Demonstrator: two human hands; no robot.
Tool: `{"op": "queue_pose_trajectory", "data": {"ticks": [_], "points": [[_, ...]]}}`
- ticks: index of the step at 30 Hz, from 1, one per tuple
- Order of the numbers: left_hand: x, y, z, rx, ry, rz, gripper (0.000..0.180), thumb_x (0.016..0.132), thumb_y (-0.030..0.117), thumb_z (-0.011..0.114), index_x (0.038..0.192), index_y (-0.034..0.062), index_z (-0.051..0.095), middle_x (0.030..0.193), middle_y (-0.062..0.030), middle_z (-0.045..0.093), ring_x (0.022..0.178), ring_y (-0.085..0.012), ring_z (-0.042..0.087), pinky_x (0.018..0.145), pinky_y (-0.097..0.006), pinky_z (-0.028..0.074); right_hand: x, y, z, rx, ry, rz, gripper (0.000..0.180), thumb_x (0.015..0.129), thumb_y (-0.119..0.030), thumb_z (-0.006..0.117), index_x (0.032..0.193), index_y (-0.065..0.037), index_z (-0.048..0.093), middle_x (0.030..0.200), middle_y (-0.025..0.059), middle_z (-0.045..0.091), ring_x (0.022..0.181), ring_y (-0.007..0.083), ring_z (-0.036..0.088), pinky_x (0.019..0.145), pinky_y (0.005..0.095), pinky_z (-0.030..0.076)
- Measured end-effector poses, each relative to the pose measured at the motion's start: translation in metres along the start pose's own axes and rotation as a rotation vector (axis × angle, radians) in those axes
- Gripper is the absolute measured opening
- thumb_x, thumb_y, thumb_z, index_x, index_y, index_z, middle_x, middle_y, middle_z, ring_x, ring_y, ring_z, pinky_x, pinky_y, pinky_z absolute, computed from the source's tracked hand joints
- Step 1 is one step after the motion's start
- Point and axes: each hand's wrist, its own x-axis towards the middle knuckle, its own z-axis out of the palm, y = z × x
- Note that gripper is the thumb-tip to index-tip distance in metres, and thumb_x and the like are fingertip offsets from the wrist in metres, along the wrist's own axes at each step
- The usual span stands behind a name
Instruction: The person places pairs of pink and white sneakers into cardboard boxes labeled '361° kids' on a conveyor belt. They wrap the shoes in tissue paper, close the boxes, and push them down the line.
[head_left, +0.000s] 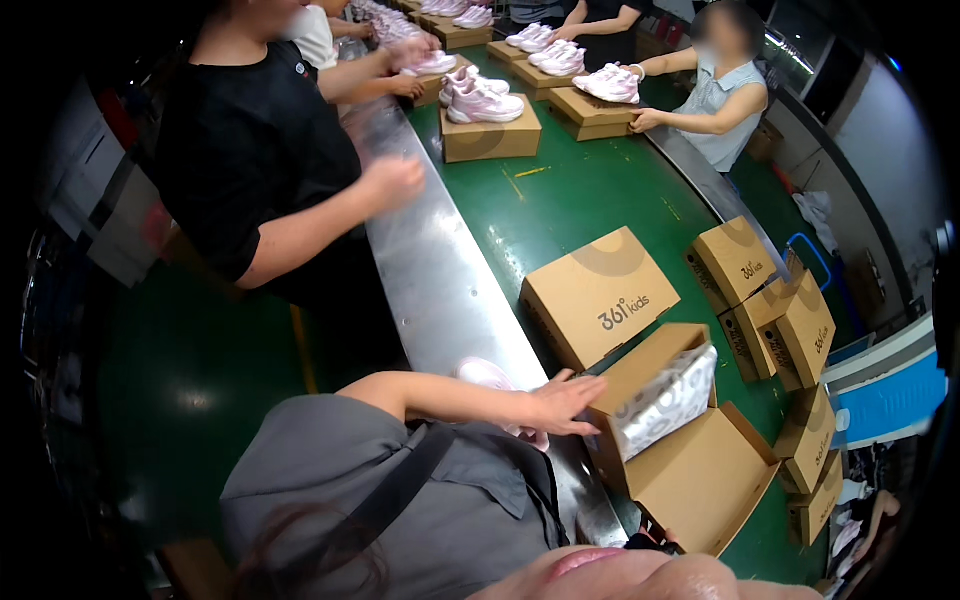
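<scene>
An open brown cardboard shoe box (655,365) stands in front of me, its lid (705,480) folded out toward the lower right. White tissue paper with a grey pattern (668,405) fills the box. My left hand (566,403) rests against the box's near left end, fingers spread and holding nothing. Beneath my left forearm, a pink shoe (484,374) shows in part on the metal edge. Only a bit of my right hand (668,537) appears at the lid's lower edge; most of its fingers are hidden.
A closed shoe box (600,290) lies just beyond on the green conveyor belt (520,205), bordered by a metal rail (440,270). Several boxes (735,262) line the right side. A person in black (265,150) stands at left; across, another person handles a box with shoes (608,84).
</scene>
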Motion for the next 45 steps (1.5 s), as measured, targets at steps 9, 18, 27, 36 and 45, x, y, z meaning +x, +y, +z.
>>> {"op": "queue_pose_trajectory", "data": {"ticks": [9, 18, 27, 36, 45], "points": [[0.059, -0.012, -0.043, -0.054, -0.478, 0.02, 0.076, 0.069, 0.043, 0.061, 0.129, 0.0092, 0.031, 0.123, -0.0188, 0.037, 0.117, -0.0298, 0.034, 0.09, -0.044, 0.027, 0.014, 0.028, -0.04, -0.057, 0.101, 0.176, 0.054, 0.076, -0.012, 0.052, 0.125, -0.001, 0.033, 0.123, 0.0189, 0.041, 0.114, 0.0282, 0.041, 0.09, 0.0372, 0.038], [0.067, -0.073, -0.03, 0.489, -0.007, 0.097, 0.051, 0.084, 0.043, 0.039, 0.128, 0.0166, 0.036, 0.135, -0.0082, 0.029, 0.124, -0.0311, 0.026, 0.091, -0.064, 0.017, 0.01, 0.041, -0.025, -0.034, 0.024, 0.297, 0.053, 0.077, -0.014, 0.053, 0.124, -0.001, 0.034, 0.123, 0.0189, 0.042, 0.115, 0.0287, 0.04, 0.088, 0.0376, 0.039], [0.057, -0.105, -0.058, 0.668, -0.1, -0.152, 0.055, 0.084, 0.043, 0.035, 0.132, 0.017, 0.027, 0.14, -0.0059, 0.017, 0.129, -0.0275, 0.017, 0.089, -0.069, 0.014, 0.017, 0.049, -0.015, 0.032, -0.058, 0.387, 0.051, 0.078, -0.017, 0.053, 0.123, -0.002, 0.036, 0.123, 0.019, 0.042, 0.115, 0.0293, 0.04, 0.087, 0.0379, 0.04], [0.039, -0.132, -0.068, 0.598, -0.097, -0.252, 0.057, 0.085, 0.049, 0.026, 0.134, 0.0202, 0.022, 0.142, -0.0039, 0.012, 0.13, -0.029, 0.012, 0.089, -0.071, 0.007, 0.012, 0.048, -0.01, 0.034, -0.153, 0.454, 0.049, 0.079, -0.019, 0.054, 0.122, -0.002, 0.037, 0.122, 0.019, 0.043, 0.116, 0.0299, 0.04, 0.086, 0.0382, 0.041], [0.086, -0.107, -0.123, 0.786, -0.496, -0.462, 0.05, 0.084, 0.041, 0.039, 0.119, 0.0053, 0.044, 0.122, -0.0197, 0.043, 0.11, -0.0323, 0.045, 0.081, -0.062, 0.036, 0.021, 0.05, -0.057, 0.355, -0.249, 0.746, 0.048, 0.08, -0.021, 0.054, 0.121, -0.003, 0.038, 0.122, 0.019, 0.043, 0.116, 0.0304, 0.039, 0.085, 0.0385, 0.041]]}}
